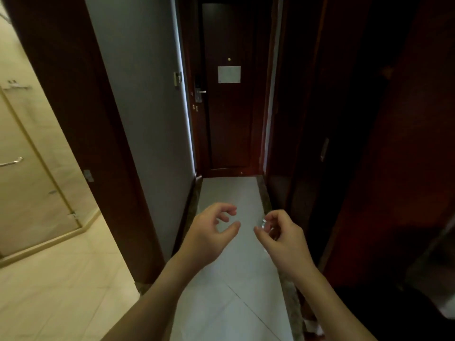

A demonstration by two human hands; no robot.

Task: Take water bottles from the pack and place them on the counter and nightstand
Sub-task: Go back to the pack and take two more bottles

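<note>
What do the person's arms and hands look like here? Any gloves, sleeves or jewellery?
Both arms are bare as far as the picture shows: no sleeves reach the forearms. The left hand and right hand wear no gloves. No watch or bracelet shows on either wrist. Something small and shiny sits at the right hand's fingers; whether it is a ring cannot be told.

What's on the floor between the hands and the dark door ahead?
Nothing: in the head view, the stretch of pale tiled floor from the left hand and right hand to the dark wooden door is bare. No bottles show.
</note>
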